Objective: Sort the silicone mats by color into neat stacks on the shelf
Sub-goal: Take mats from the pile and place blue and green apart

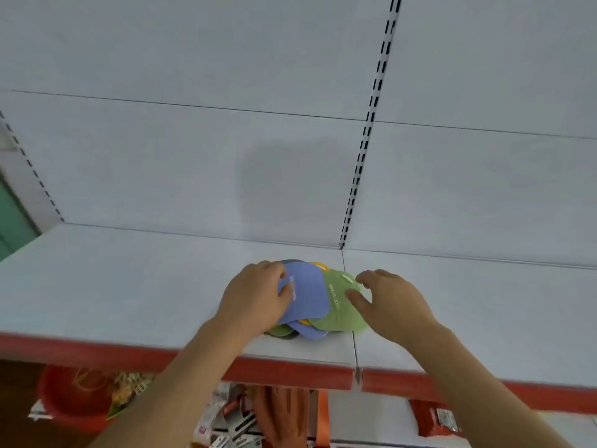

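Even, soft, dimmish light; a faint shadow sits on the back panel at centre. Slight overall blur; straight lines bow toward the edges.

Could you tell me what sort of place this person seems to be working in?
Probably a retail shop aisle. The white metal shelf has a red front strip like a price rail, slotted uprights run up the white back panel, and packaged goods lie on the level below. Both hands work at the mixed mats.

White print runs along the blue mat and the green mat; both too blurred to read. Packets below the shelf carry marks, likewise illegible.
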The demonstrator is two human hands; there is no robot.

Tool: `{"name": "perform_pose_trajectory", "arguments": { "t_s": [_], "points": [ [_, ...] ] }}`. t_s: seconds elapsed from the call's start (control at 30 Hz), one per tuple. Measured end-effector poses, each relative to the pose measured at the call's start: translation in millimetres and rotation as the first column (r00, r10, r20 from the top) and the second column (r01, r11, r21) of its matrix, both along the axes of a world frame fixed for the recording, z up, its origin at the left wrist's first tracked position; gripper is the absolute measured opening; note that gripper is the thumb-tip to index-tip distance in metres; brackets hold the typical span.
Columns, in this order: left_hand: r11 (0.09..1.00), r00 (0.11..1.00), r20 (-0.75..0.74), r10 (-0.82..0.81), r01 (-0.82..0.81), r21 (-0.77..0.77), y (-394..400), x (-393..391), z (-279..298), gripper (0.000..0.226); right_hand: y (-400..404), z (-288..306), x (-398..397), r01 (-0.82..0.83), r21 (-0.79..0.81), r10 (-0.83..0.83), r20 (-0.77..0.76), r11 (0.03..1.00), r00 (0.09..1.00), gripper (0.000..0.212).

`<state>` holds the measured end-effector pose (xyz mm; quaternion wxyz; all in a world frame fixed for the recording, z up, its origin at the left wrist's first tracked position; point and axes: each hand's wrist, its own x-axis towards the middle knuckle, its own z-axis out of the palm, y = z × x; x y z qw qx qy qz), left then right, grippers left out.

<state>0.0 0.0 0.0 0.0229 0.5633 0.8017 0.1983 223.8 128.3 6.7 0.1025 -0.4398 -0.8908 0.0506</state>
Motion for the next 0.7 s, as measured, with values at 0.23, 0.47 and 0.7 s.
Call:
{"name": "perform_pose_trajectory", "arguments": {
  "t_s": [0.23, 0.47, 0.7],
  "points": [
    [0.984, 0.996, -0.067, -0.054, 0.042, -0.176, 34.9, -28.1, -30.1, 0.074, 22.2, -15.6, -15.1, 0.065, -0.164, -0.045, 0.119, 0.984, 0.992, 0.067],
    [0.980, 0.988, -0.126, -0.093, 0.068, -0.189, 35.4, -35.5, -29.7, 0.088, 24.4, -16.5, -17.1, 0.139, -0.288, -0.144, 0.003, 0.947, 0.990, 0.084],
    [0.996, 0.967, 0.251, 0.030, -0.007, -0.094, 33.9, -37.7, -7.4, 0.036, 9.3, -21.6, -22.8, 0.128, -0.373, -0.237, -0.262, 0.919, 0.935, 0.054]
  ]
}}
